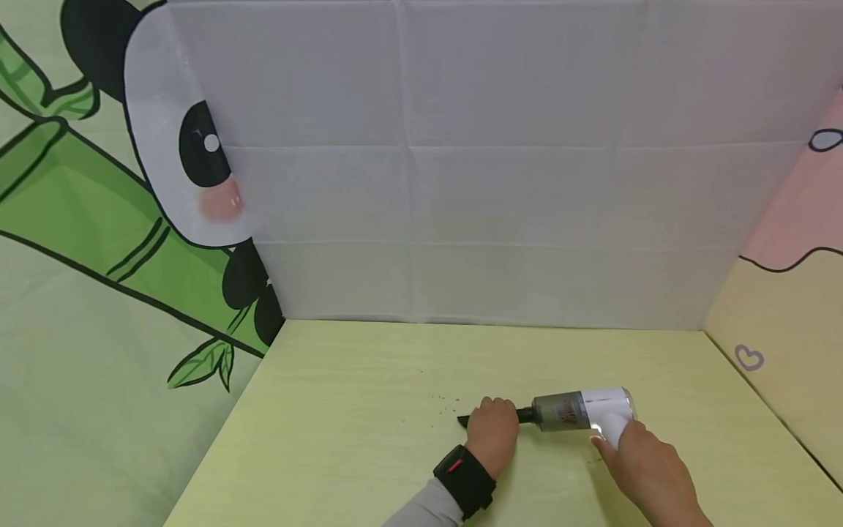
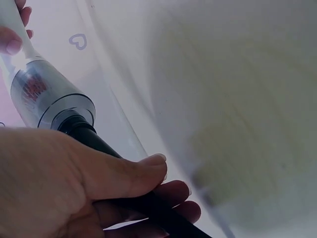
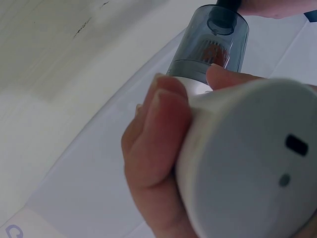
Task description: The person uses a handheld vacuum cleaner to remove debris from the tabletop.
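Observation:
A small handheld vacuum [image 1: 581, 410] with a white body, a smoky clear dust cup [image 3: 212, 44] and a black nozzle [image 2: 114, 166] lies low over the yellow-green table [image 1: 342, 439]. My right hand [image 1: 642, 461] grips its white handle [image 3: 247, 163]. My left hand [image 1: 492, 432], wearing a black wrist strap, curls round the nozzle, whose tip [image 1: 463, 421] pokes out to the left. Tiny red crumbs [image 1: 443, 399] are scattered on the table just beyond the tip. Red bits show inside the dust cup.
A creased white cloth [image 1: 474, 161] hangs behind the table. A panda-and-bamboo panel [image 1: 99, 219] stands at the left and a pink and yellow panel [image 1: 790, 293] at the right. The table edge runs along both sides.

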`<state>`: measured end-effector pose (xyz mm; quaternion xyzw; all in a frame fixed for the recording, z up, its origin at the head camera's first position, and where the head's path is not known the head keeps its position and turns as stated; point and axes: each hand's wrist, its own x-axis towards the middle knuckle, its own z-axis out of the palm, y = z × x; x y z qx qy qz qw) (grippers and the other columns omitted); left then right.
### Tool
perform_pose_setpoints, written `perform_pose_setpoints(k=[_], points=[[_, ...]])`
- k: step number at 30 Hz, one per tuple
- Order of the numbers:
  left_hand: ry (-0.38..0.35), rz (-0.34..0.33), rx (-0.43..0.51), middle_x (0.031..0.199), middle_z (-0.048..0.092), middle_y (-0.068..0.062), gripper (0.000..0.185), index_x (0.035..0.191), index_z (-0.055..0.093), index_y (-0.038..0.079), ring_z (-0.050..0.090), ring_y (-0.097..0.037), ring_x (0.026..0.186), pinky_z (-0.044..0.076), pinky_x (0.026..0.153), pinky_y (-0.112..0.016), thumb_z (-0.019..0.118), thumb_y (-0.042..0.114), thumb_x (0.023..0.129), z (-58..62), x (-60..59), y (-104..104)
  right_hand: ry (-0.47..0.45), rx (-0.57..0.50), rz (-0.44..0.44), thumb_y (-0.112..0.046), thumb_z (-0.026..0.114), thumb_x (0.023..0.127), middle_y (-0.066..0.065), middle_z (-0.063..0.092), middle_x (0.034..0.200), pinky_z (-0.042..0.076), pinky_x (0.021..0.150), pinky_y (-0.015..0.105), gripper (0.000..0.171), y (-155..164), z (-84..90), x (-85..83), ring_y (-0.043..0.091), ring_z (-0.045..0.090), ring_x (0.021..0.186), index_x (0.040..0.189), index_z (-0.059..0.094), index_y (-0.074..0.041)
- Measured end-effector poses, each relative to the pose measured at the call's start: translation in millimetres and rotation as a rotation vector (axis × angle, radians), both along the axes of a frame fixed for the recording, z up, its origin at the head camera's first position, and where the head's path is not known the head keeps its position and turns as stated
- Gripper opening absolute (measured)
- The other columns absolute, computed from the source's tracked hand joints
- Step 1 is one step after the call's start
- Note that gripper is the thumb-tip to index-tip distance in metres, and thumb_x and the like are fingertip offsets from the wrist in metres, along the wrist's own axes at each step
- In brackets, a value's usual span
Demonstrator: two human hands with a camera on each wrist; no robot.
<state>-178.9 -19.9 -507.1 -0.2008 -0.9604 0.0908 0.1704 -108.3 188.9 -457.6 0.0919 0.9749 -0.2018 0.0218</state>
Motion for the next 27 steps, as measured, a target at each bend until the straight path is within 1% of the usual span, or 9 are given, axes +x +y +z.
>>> perform_pose_setpoints(k=[5,12,17,20,27], points=[[-0.004,-0.006,0.006,0.077,0.059,0.001,0.014,0.092,0.069,0.016,0.056,-0.013,0.072,0.049,0.062,-0.021,0.073,0.029,0.094,1.7,-5.8,2.2,0.025,-0.001,0.003,-0.043,0.062,0.098,0.01,0.056,0.075,0.042,0.052,0.041,0.056,3.0,0.1,-7.6,0.027,0.05,0.062,0.097,0.05,0.011],[-0.022,0.02,-0.003,0.077,0.059,0.001,0.013,0.092,0.069,0.016,0.056,-0.012,0.072,0.049,0.062,-0.021,0.072,0.028,0.094,-0.6,-17.3,7.2,0.062,0.008,0.002,-0.039,0.065,0.097,0.011,0.056,0.073,0.041,0.05,0.04,0.054,4.0,-0.2,-19.1,0.026,0.051,0.06,0.096,0.05,0.013],[-0.015,0.021,0.003,0.077,0.06,0.001,0.014,0.092,0.069,0.016,0.058,-0.013,0.073,0.05,0.062,-0.022,0.073,0.029,0.093,2.0,-23.3,9.8,0.096,0.024,0.019,-0.036,0.066,0.096,0.012,0.055,0.071,0.042,0.049,0.041,0.054,6.3,-2.4,-25.9,0.026,0.05,0.058,0.094,0.05,0.015],[-0.02,0.025,0.01,0.077,0.061,0.001,0.013,0.092,0.069,0.015,0.058,-0.013,0.074,0.051,0.063,-0.022,0.074,0.028,0.093,2.1,-27.0,11.2,0.109,0.026,0.026,-0.035,0.066,0.096,0.012,0.054,0.07,0.042,0.048,0.04,0.053,7.1,-2.8,-30.1,0.025,0.049,0.057,0.092,0.049,0.015],[-0.001,0.05,0.007,0.076,0.06,0.001,0.013,0.089,0.069,0.016,0.057,-0.013,0.072,0.051,0.062,-0.022,0.074,0.027,0.093,0.5,-35.8,14.9,0.125,0.028,0.033,-0.033,0.067,0.095,0.013,0.055,0.07,0.043,0.047,0.04,0.052,8.2,-2.6,-39.5,0.025,0.05,0.057,0.092,0.05,0.016]])
